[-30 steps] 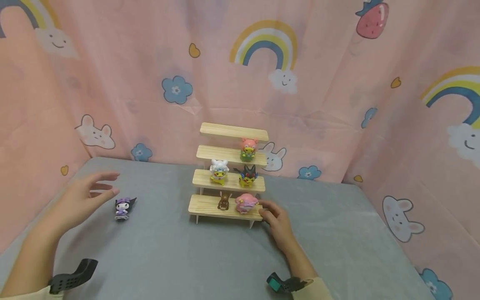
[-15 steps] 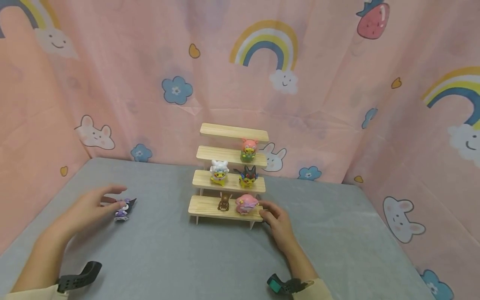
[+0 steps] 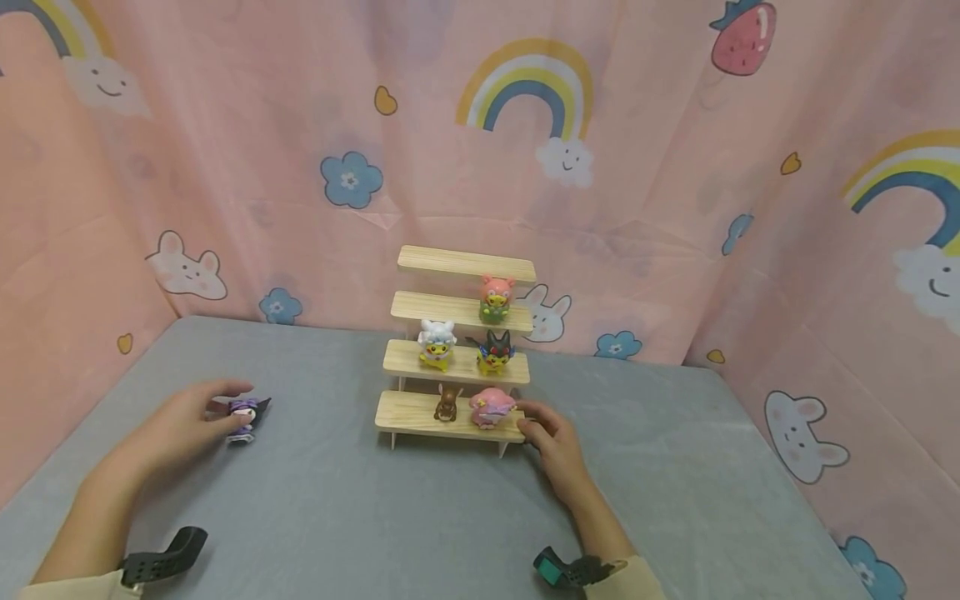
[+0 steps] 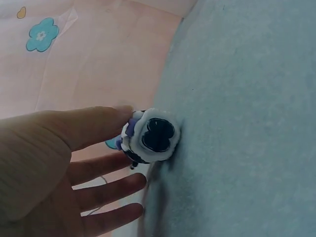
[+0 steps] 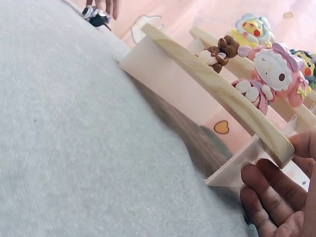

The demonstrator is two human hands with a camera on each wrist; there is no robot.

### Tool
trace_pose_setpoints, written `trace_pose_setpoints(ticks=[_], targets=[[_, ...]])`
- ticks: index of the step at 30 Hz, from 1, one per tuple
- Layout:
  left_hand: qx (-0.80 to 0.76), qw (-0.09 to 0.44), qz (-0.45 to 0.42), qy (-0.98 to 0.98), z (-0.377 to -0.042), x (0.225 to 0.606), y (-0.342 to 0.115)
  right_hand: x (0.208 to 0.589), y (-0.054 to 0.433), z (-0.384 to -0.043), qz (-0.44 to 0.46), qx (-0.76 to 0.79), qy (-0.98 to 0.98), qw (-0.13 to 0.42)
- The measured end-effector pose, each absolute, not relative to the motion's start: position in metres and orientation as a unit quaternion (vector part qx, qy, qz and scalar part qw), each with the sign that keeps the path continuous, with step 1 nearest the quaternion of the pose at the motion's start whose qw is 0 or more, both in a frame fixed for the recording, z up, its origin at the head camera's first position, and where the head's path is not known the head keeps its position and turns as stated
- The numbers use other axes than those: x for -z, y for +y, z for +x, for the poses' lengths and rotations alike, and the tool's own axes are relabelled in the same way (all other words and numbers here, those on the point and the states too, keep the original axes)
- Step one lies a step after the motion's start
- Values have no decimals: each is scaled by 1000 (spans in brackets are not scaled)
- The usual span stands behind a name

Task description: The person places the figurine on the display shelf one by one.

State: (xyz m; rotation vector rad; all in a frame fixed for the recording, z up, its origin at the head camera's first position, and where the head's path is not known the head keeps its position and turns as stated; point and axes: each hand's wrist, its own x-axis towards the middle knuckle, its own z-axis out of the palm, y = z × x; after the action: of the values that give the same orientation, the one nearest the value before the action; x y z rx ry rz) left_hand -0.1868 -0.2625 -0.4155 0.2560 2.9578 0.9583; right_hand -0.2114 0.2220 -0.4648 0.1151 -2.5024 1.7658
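At the left of the table, a small black, white and purple figurine (image 3: pixel 243 421) is pinched between the thumb and fingers of my left hand (image 3: pixel 176 425). The left wrist view shows the thumb on one side of the figurine (image 4: pixel 155 136), whose white scalloped end with a dark centre faces the camera. My right hand (image 3: pixel 557 446) grips the right end of the bottom step of a wooden tiered stand (image 3: pixel 408 412). Thumb above and fingers below, it holds the step's end (image 5: pixel 276 148) beside a pink figurine (image 3: pixel 492 408). A brown figurine (image 3: pixel 446 403) sits left of the pink one.
White-hatted (image 3: pixel 437 346) and black-eared (image 3: pixel 496 353) yellow figurines stand on the second step. Above them, a pink-and-green figurine (image 3: pixel 495 300) occupies the third. Grey cloth (image 3: pixel 337 517) covers the table, and a patterned pink curtain (image 3: pixel 300 100) hangs behind and at the sides.
My left hand has come down and to the right onto the black and purple figurine and now pinches it. The right hand stays at the stand's bottom step.
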Motion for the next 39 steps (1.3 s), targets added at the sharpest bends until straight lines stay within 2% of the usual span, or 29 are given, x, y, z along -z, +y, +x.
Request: trace_pose_setpoints(ticks=[21,39], targets=[[-280,46,33,958,-193,422,-262,465,222,-212,38,-583,-811,39],[-321,29,46,946,-190,421,-256,466,222,-212,30,-587,-808,36]])
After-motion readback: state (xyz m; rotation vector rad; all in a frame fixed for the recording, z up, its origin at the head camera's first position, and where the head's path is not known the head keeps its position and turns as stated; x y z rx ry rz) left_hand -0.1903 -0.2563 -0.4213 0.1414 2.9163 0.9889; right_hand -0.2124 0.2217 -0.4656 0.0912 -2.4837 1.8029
